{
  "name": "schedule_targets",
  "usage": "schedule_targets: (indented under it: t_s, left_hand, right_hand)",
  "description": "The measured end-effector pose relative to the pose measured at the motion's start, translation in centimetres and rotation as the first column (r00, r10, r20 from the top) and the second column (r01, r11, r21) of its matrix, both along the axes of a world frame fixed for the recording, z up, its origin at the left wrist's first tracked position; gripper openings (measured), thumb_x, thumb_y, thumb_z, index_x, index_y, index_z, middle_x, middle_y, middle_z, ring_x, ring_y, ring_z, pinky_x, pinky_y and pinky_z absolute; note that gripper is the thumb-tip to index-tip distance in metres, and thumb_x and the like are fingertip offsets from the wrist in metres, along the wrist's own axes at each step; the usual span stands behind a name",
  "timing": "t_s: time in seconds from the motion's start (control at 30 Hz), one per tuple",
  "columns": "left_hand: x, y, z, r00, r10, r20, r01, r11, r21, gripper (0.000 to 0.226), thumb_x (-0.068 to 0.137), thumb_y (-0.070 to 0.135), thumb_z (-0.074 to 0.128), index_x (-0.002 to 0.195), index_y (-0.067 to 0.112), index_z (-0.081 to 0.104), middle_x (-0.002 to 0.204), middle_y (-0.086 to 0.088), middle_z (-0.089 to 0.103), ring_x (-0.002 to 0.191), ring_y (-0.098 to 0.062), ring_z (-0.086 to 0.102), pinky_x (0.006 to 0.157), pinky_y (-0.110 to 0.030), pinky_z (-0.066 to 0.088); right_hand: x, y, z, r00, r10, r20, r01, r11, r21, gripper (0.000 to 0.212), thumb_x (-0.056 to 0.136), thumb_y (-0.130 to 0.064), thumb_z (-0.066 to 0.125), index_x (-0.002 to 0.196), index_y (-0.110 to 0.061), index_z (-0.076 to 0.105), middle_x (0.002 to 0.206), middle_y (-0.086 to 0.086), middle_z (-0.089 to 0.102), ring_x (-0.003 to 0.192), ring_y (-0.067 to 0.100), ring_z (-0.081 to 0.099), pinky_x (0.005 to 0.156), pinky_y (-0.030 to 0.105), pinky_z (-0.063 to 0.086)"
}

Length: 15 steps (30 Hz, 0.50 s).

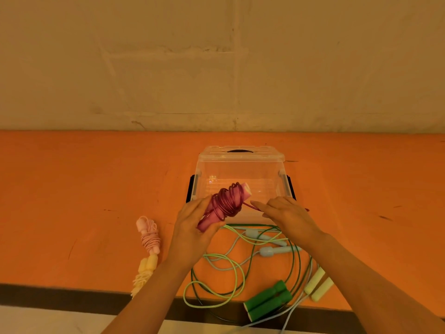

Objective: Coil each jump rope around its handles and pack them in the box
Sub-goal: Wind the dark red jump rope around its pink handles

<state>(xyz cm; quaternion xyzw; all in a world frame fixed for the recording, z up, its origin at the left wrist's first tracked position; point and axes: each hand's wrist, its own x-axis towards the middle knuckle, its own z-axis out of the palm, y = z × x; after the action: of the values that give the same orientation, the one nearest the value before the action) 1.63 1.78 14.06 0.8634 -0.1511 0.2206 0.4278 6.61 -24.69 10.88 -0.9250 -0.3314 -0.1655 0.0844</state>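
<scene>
My left hand (192,227) grips the lower end of the magenta jump rope's handles (225,204), with its dark pink cord wound in several loops around them. My right hand (286,213) pinches the loose cord end just right of the bundle. Both hover over the near rim of the clear plastic box (240,169), which stands open with its lid behind it. A coiled pale pink rope (149,235) and a coiled yellow rope (145,271) lie to the left. Loose green cords (224,268) with dark green handles (267,302), light blue handles (274,250) and pale yellow handles (317,285) lie in front.
The orange table (84,189) ends in a dark front edge (60,295) near me. A plain beige wall (216,56) rises behind the box. Black latches (190,191) hang on the box's sides.
</scene>
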Motion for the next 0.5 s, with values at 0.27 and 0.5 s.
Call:
schedule_targets:
  t_s: [0.27,0.5]
  left_hand:
    - [0.5,0.4,-0.5,0.996,0.093,-0.005,-0.093,0.994,0.056,0.063,0.071,0.025,0.078,0.128,0.009,0.059,0.115,0.010,0.056,0.107,0.009,0.042,0.096,-0.008,0.030]
    - [1.0,-0.2,-0.4,0.985,0.170,0.012,-0.170,0.984,0.051,0.065,0.063,0.014,0.086,0.122,0.003,0.062,0.105,0.006,0.058,0.099,0.000,0.044,0.089,-0.009,0.032]
  right_hand:
    - [-0.9,0.9,0.1,0.999,-0.042,0.023,0.042,0.999,0.003,0.071,0.065,-0.015,0.088,0.124,-0.027,0.049,0.069,-0.006,0.056,0.058,0.015,0.056,0.045,0.022,0.038]
    - [-1.4,1.8,0.5,0.989,-0.142,-0.031,0.137,0.983,-0.120,0.083,0.051,-0.017,0.093,0.126,-0.029,0.060,0.071,-0.010,0.052,0.043,0.011,0.048,0.036,0.018,0.017]
